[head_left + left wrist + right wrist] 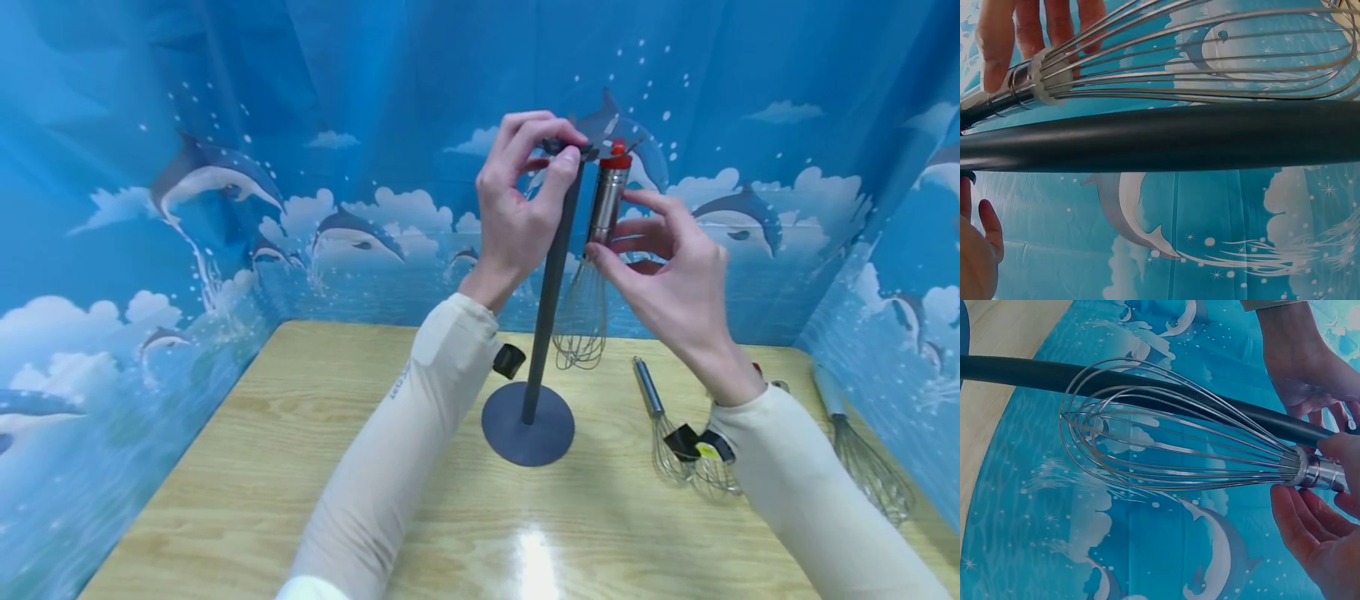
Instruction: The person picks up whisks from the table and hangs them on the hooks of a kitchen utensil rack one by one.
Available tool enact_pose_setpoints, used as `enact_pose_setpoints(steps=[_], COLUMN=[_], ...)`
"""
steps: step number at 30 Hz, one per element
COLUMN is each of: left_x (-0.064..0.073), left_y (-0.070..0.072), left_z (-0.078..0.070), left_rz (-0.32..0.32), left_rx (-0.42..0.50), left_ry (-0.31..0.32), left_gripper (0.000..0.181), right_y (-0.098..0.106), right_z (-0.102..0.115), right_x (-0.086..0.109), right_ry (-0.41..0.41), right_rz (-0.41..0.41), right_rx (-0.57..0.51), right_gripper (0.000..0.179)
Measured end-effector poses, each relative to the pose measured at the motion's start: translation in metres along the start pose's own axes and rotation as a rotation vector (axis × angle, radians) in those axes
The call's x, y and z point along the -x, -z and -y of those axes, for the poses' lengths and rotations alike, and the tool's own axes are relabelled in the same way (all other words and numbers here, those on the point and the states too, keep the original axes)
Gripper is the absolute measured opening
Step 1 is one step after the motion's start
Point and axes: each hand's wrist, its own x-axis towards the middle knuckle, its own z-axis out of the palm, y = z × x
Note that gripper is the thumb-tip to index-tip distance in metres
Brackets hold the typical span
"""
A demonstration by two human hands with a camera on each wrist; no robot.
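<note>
A dark stand (551, 300) with a slim pole and a round base rises from the table. At its top, my left hand (521, 200) grips the dark hooked head piece between thumb and fingers. Just right of the pole, my right hand (671, 267) pinches the silver handle of a whisk (609, 200), its wires pointing down. The whisk's red end is up against the head piece; whether it hangs on a hook cannot be told. In the right wrist view the whisk's wire loops (1291, 465) lie partly across the pole (1260, 419).
On the wooden table (247, 467), a smaller whisk (648, 387) lies to the right, partly hidden by the right wrist with other wires beside it. A larger pale-handled whisk (832, 392) lies at the right edge. A blue dolphin-print sheet (420, 75) encloses the back and sides.
</note>
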Motion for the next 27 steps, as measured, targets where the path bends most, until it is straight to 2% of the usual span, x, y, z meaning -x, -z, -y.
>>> enact_pose_setpoints(steps=[9, 14, 20, 27], left_x=[0.001, 0.003, 0.006, 0.009], left_y=[0.0, 0.0, 0.0, -0.003], left_z=[0.0, -0.001, -0.001, -0.004], left_rz=[-0.004, -0.02, -0.061, -0.068], left_rx=[-0.011, -0.014, -0.007, -0.003], left_ry=[0.007, 0.022, 0.025, 0.034], left_gripper=[0.021, 0.021, 0.022, 0.027], right_y=[0.01, 0.019, 0.02, 0.014], right_z=[-0.022, -0.045, -0.081, -0.127], right_x=[0.01, 0.016, 0.026, 0.044], right_ry=[-0.129, -0.235, -0.341, -0.36], right_rz=[0.051, 0.088, 0.243, 0.459], right_rx=[-0.007, 0.088, 0.277, 0.392], right_gripper=[0.039, 0.036, 0.043, 0.036])
